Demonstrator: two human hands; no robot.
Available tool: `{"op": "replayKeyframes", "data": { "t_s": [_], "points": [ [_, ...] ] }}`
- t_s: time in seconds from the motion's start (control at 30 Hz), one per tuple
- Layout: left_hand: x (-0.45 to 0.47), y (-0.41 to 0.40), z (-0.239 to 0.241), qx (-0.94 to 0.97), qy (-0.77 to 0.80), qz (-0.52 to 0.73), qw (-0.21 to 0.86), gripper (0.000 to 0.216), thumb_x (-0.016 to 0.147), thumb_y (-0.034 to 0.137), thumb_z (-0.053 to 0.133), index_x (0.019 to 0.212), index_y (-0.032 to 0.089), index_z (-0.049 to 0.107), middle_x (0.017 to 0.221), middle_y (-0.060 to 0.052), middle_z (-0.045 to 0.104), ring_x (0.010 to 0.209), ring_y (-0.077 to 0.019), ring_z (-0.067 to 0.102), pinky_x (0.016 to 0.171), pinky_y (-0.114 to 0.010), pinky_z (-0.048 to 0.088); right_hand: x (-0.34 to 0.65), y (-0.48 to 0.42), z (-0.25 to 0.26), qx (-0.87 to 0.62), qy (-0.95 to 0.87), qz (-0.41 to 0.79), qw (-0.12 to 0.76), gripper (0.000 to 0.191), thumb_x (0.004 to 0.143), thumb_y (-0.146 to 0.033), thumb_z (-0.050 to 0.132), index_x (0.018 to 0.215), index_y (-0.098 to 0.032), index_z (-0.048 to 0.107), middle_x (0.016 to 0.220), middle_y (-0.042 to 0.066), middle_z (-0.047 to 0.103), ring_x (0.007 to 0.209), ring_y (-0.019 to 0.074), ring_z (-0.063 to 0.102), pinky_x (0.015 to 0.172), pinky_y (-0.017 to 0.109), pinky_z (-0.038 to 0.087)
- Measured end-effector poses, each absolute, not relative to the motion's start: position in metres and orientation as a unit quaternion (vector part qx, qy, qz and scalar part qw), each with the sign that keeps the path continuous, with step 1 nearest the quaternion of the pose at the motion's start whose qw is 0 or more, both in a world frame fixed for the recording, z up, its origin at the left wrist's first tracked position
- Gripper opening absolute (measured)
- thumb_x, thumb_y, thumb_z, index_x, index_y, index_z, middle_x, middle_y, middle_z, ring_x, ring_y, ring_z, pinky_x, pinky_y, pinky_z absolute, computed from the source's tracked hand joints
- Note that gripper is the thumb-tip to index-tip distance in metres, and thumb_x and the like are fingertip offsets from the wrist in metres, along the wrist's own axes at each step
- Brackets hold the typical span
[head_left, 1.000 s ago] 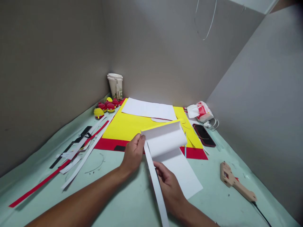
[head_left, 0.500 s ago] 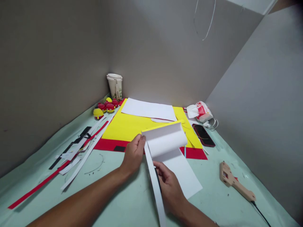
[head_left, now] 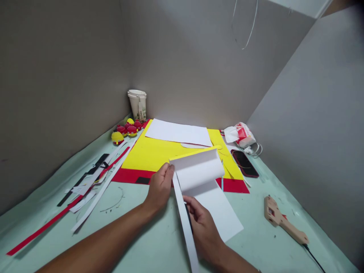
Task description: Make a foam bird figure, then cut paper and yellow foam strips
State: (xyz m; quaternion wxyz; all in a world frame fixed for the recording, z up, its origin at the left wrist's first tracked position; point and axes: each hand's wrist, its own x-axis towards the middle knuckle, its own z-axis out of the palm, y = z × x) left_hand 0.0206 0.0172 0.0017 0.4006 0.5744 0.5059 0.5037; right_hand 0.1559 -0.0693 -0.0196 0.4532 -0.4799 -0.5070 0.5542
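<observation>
My left hand [head_left: 159,186] pinches the upper left corner of a curled sheet of paper [head_left: 199,170], white on the inside with yellow along its far edge. A narrow white strip [head_left: 184,223] hangs from that corner toward me, parted from the sheet along a cut. My right hand [head_left: 203,227] is closed around scissors, whose black handle [head_left: 188,218] shows beside the strip; their blades are hidden by the paper. Beneath the curled sheet lies a flat white sheet [head_left: 218,212].
Yellow card [head_left: 148,151] and red card [head_left: 125,176] lie behind my hands, with a white sheet [head_left: 179,132] on top. Paper strips [head_left: 93,182], red-and-yellow round pieces [head_left: 117,137] and cups [head_left: 137,104] are left. A phone [head_left: 244,163], tissue pack [head_left: 243,134] and glue gun [head_left: 284,220] are right.
Both hands keep their grips on the paper and the scissors. The view has shifted very slightly; nothing else has visibly moved.
</observation>
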Motion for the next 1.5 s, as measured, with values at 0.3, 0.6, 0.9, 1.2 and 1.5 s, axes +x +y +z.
{"op": "replayKeyframes", "data": {
  "t_s": [0.3, 0.6, 0.9, 1.2, 1.5],
  "points": [
    [0.0209, 0.0165, 0.0032, 0.573, 0.506, 0.505, 0.400, 0.035, 0.094, 0.045, 0.044, 0.068, 0.023, 0.037, 0.062, 0.006, 0.039, 0.058, -0.0136, 0.040, 0.057, -0.026, 0.033, 0.1555, -0.0697, -0.0180, -0.482, -0.504, 0.556, 0.452, 0.033, 0.090, -0.035, 0.057, 0.118, -0.020, 0.065, 0.076, 0.001, 0.067, 0.068, 0.0160, 0.058, 0.068, 0.026, 0.047],
    [0.0205, 0.0174, 0.0018, 0.575, 0.506, 0.505, 0.399, 0.034, 0.094, 0.045, 0.043, 0.069, 0.023, 0.040, 0.063, 0.005, 0.041, 0.061, -0.0139, 0.041, 0.059, -0.027, 0.034, 0.1552, -0.0709, -0.0198, -0.479, -0.498, 0.564, 0.453, 0.032, 0.089, -0.030, 0.058, 0.118, -0.020, 0.065, 0.074, -0.001, 0.064, 0.069, 0.0155, 0.056, 0.066, 0.025, 0.045],
    [0.0211, 0.0167, 0.0011, 0.564, 0.510, 0.508, 0.404, 0.035, 0.094, 0.045, 0.044, 0.068, 0.023, 0.038, 0.062, 0.006, 0.039, 0.058, -0.0133, 0.040, 0.057, -0.026, 0.033, 0.1565, -0.0700, -0.0179, -0.487, -0.504, 0.557, 0.446, 0.032, 0.089, -0.031, 0.057, 0.117, -0.018, 0.065, 0.069, -0.003, 0.058, 0.065, 0.0142, 0.051, 0.065, 0.025, 0.044],
    [0.0215, 0.0160, 0.0014, 0.573, 0.504, 0.514, 0.391, 0.036, 0.093, 0.045, 0.044, 0.066, 0.023, 0.036, 0.061, 0.006, 0.038, 0.057, -0.0131, 0.039, 0.056, -0.026, 0.033, 0.1546, -0.0703, -0.0186, -0.495, -0.506, 0.546, 0.447, 0.032, 0.086, -0.028, 0.059, 0.116, -0.019, 0.066, 0.066, -0.003, 0.054, 0.064, 0.0141, 0.049, 0.063, 0.025, 0.044],
    [0.0221, 0.0143, -0.0009, 0.560, 0.499, 0.506, 0.427, 0.037, 0.093, 0.048, 0.045, 0.067, 0.023, 0.037, 0.057, 0.007, 0.037, 0.050, -0.0115, 0.038, 0.048, -0.025, 0.030, 0.1562, -0.0706, -0.0189, -0.493, -0.515, 0.540, 0.448, 0.034, 0.087, -0.029, 0.058, 0.119, -0.019, 0.065, 0.076, 0.001, 0.063, 0.069, 0.0160, 0.054, 0.069, 0.027, 0.047]
  ]
}}
